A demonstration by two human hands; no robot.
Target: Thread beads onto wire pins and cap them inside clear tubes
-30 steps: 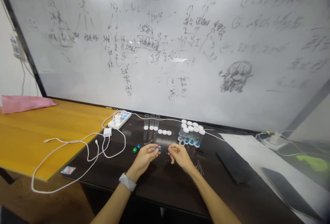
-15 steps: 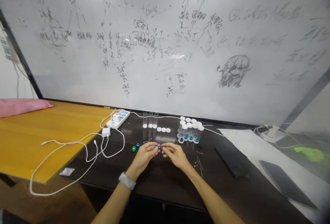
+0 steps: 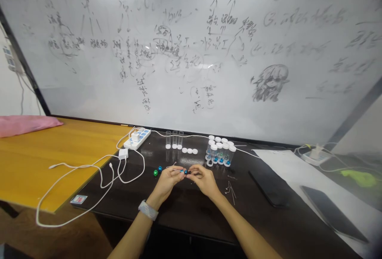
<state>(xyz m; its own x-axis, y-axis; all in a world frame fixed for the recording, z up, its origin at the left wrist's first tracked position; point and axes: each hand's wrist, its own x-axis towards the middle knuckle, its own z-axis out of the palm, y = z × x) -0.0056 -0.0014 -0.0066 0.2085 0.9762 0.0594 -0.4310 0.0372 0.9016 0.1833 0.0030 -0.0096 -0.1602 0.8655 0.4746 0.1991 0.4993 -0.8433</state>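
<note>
Glossy dark desk | left hand, right hand pinch thin beaded wire

Capped vials right of empty tubes

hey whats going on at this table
A person is at a dark table, with both hands meeting in front of them. The left hand pinches a thin wire, and the right hand pinches the small blue beads at its end. Two loose beads, one green and one blue, lie to the left. Behind stand capped vials, three empty tubes and white caps.
</note>
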